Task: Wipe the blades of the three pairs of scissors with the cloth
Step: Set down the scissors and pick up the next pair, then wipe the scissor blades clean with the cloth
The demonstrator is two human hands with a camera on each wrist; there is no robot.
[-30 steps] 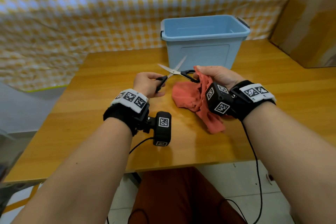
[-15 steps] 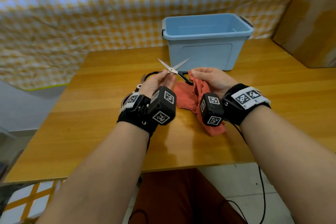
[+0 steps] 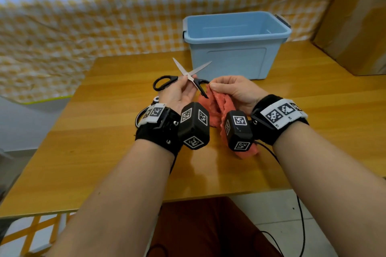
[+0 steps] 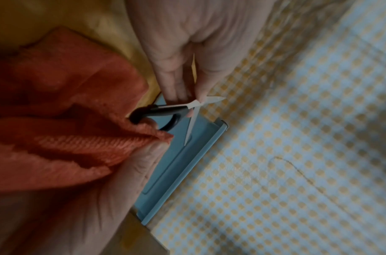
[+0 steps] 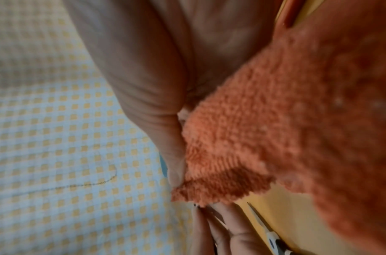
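Scissors (image 3: 189, 75) are up off the worktop (image 3: 104, 131), blades spread in a V, tips pointing away from you toward the blue bin (image 3: 236, 56). Black handles: one loop sticks out left of your left hand (image 3: 177, 94), the other sits against the cloth (image 3: 219, 108).

L hand: fingers (image 4: 177, 82) pinch the scissors right at the pivot, thumb on one side, fingertips on the other (clear in L wrist view).

R hand (image 3: 236, 92): fingers closed on the orange cloth, bunched edge pinched betw thumb (image 5: 172, 155) and fingertips, just beside the near handle loop. Rest of the cloth hangs down under the wrist onto the worktop.

Cloth isn't on the blades, both bare.

A light-coloured loop w/ dark rim pokes out left of your L wristband (image 3: 153, 113); can't tell what it is.

Bin stands at the back of the worktop, checked fabric (image 3: 83, 16) behind it, cardboard box (image 3: 359, 27) far right.
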